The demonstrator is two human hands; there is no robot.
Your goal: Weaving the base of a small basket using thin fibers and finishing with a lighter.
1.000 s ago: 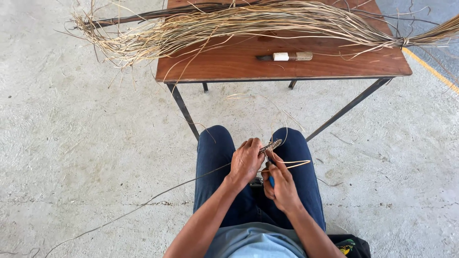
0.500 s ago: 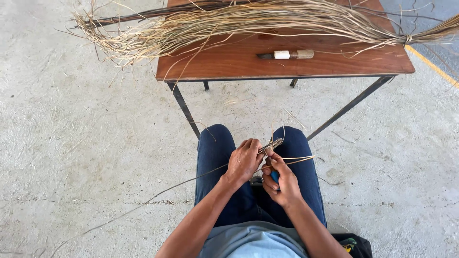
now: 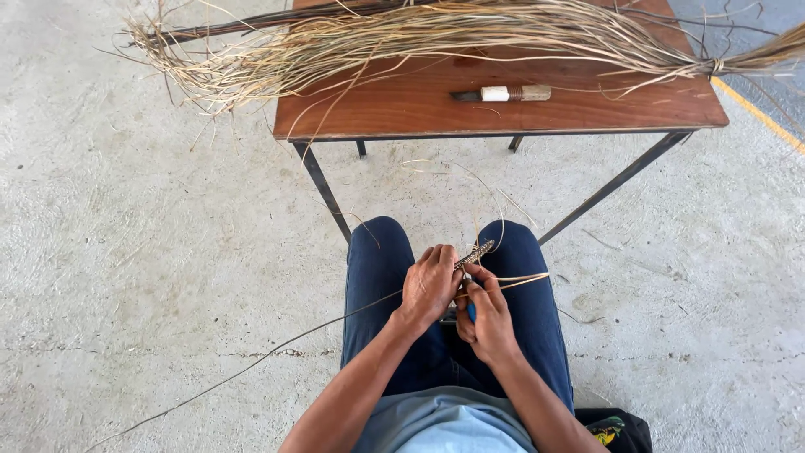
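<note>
I sit with my knees in blue trousers under the camera. My left hand (image 3: 431, 283) and my right hand (image 3: 486, 312) are closed together over my lap on a small braided piece of dry fibre (image 3: 475, 252) that sticks out past my fingers. Thin fibre strands (image 3: 511, 279) run right from my hands, and one long strand (image 3: 251, 362) trails left across the floor. A small blue object (image 3: 471, 312) shows between my hands; what it is I cannot tell.
A brown wooden table (image 3: 419, 109) on dark metal legs stands just ahead of my knees. A big bundle of dry straw-coloured fibres (image 3: 402, 33) lies across it, beside a knife (image 3: 501, 93) with a wrapped handle. Grey concrete floor all around; a black bag (image 3: 616, 429) at my right.
My hands have shifted slightly on the braid; the strands to the right have moved a little. Nothing on the table has moved.
</note>
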